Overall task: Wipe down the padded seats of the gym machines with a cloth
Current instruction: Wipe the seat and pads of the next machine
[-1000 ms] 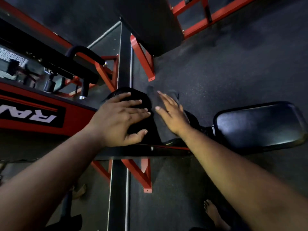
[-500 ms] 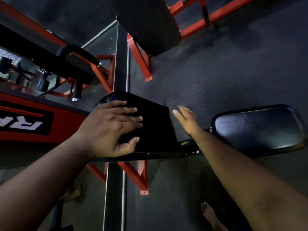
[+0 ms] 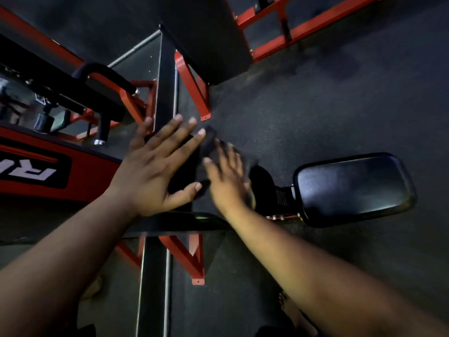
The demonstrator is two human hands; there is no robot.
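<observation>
Though blurred, hands (image 3: 192, 171) seemingly over dark cloth (image 3: 209, 139).

Glossy padded seat (image 3: 352, 188); speckled matt floor (image 3: 315, 105).

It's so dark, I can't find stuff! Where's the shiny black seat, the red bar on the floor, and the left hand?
Shiny black seat (image 3: 352, 188): head view, middle of cushion.
Red bar (image 3: 194, 88): head view, mid-length.
Left hand (image 3: 155, 166): head view, back of hand.
</observation>
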